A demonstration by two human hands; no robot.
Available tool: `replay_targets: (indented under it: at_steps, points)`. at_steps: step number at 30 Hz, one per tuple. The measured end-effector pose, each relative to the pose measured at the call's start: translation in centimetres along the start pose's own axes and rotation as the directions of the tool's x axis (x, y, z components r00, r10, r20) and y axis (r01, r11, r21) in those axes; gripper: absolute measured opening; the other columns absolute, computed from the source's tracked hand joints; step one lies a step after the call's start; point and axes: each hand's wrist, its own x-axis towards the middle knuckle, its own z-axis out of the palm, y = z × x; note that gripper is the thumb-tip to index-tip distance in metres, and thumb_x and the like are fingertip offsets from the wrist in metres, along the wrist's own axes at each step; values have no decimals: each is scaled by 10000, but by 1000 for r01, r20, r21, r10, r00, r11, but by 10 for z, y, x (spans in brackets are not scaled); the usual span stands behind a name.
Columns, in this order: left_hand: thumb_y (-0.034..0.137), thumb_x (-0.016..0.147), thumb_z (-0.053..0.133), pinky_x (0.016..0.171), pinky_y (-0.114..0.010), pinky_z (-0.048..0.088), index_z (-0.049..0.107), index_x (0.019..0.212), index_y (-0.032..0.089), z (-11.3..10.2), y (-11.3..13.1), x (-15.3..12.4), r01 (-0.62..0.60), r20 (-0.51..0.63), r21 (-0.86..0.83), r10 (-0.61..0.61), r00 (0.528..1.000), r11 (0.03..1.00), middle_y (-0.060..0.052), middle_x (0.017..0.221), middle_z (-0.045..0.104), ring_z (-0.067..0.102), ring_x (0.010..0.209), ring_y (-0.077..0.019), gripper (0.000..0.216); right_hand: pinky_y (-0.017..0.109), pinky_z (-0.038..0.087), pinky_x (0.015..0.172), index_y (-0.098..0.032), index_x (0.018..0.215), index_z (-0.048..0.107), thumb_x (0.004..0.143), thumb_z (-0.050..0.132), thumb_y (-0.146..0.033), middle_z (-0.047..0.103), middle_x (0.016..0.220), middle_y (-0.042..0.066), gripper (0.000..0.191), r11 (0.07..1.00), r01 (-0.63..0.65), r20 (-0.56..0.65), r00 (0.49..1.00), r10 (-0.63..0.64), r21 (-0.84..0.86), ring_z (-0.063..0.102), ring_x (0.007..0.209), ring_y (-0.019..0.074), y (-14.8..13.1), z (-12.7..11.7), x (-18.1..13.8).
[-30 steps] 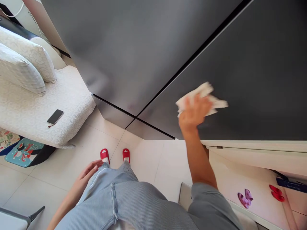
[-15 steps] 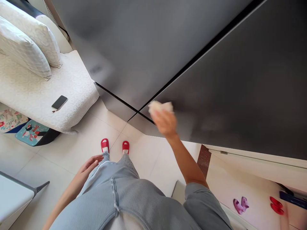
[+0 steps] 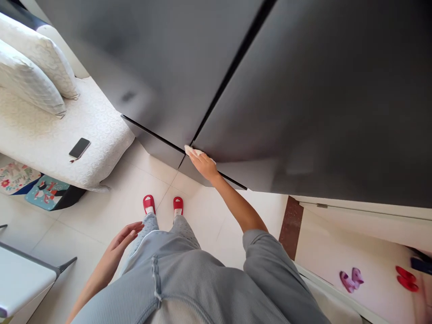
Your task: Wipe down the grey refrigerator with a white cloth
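- The big dark fridge (image 3: 297, 90) is being wiped low down, near its middle.
- The left hand (image 3: 123, 236) is being held open by the leg (image 3: 147, 234), with nothing in it.
- The right hand (image 3: 204, 164) is being pressed on a white cloth (image 3: 193, 152), holding it to the fridge.
- The cloth could be snagged in the thin door gap (image 3: 232, 69) if it is being pushed too hard.

2 hands (image 3: 202, 165); 1 cloth (image 3: 193, 151)

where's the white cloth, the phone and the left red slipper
white cloth (image 3: 192, 151), head view, on its exposed corner
phone (image 3: 79, 148), head view, on its dark screen
left red slipper (image 3: 149, 202), head view, on its red strap
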Motion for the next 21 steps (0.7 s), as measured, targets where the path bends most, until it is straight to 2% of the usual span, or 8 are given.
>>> replay_targets:
  at_steps: [3, 6, 9, 12, 14, 16, 18, 21]
  points:
    - [680, 943, 608, 1327, -459, 289, 630, 1378, 281, 8, 3, 2, -19, 24, 35, 18, 1000, 999, -83, 1588, 550, 451, 1522, -287, 591, 282, 391, 1287, -119, 1588, 488, 1079, 251, -89, 507, 1609, 48, 562, 996, 40, 136, 989, -51, 83, 533, 1451, 142, 7, 1, -21]
    - [680, 936, 618, 1319, -444, 306, 640, 1369, 296, 18, 4, 7, -19, 47, 51, 17, 999, 999, -67, 1539, 600, 464, 1513, -280, 579, 215, 402, 1256, -206, 1518, 579, 1121, 320, -163, 615, 1512, -20, 476, 997, -53, -101, 994, 46, -64, 562, 1415, 90, 22, -27, -64]
    - [679, 926, 634, 1290, -438, 357, 659, 1354, 286, 31, 2, 12, -23, 66, 69, 18, 998, 997, -74, 1526, 614, 509, 1480, -292, 582, 461, 336, 1322, -215, 1432, 655, 1131, 401, -252, 691, 1413, 45, 396, 962, -226, -376, 914, 154, -155, 498, 1494, 206, 48, -84, -122]
    - [688, 918, 636, 1271, -440, 385, 690, 1314, 253, 48, 1, 15, -23, 98, 75, 16, 995, 997, -98, 1501, 633, 554, 1440, -305, 591, 774, 145, 1276, -214, 1482, 616, 1118, 382, -288, 512, 1600, 131, 440, 871, -434, -727, 671, 141, -231, 250, 1610, 396, 83, -156, -175]
    - [689, 919, 632, 1274, -448, 378, 700, 1300, 249, 60, 2, 16, -21, 116, 67, 13, 993, 998, -101, 1476, 650, 560, 1434, -304, 586, 754, 154, 1286, -270, 1614, 463, 1100, 381, -318, 279, 1739, 90, 523, 792, -563, -881, 467, 69, -236, 202, 1618, 416, 104, -186, -196]
    - [684, 917, 636, 1275, -453, 376, 704, 1297, 251, 72, 3, 16, -26, 115, 40, 21, 993, 999, -99, 1461, 659, 556, 1437, -304, 579, 704, 211, 1298, -275, 1634, 429, 1092, 369, -315, 217, 1761, 64, 546, 802, -546, -923, 384, -18, -243, 226, 1617, 393, 113, -184, -199]
    - [682, 910, 647, 1271, -449, 383, 705, 1294, 254, 78, 2, 12, -30, 100, 2, 29, 995, 1000, -96, 1456, 662, 549, 1441, -307, 577, 678, 265, 1298, -243, 1529, 573, 1093, 398, -296, 407, 1677, 96, 472, 872, -416, -892, 448, -52, -260, 301, 1598, 361, 107, -149, -187]
    - [685, 912, 648, 1270, -446, 384, 698, 1303, 262, 77, -8, 3, -26, 52, -46, 29, 998, 999, -89, 1472, 651, 540, 1450, -309, 578, 566, 390, 1286, -237, 1310, 742, 1095, 471, -268, 715, 1353, 97, 348, 962, -234, -673, 735, 79, -143, 550, 1443, 281, 81, -71, -153]
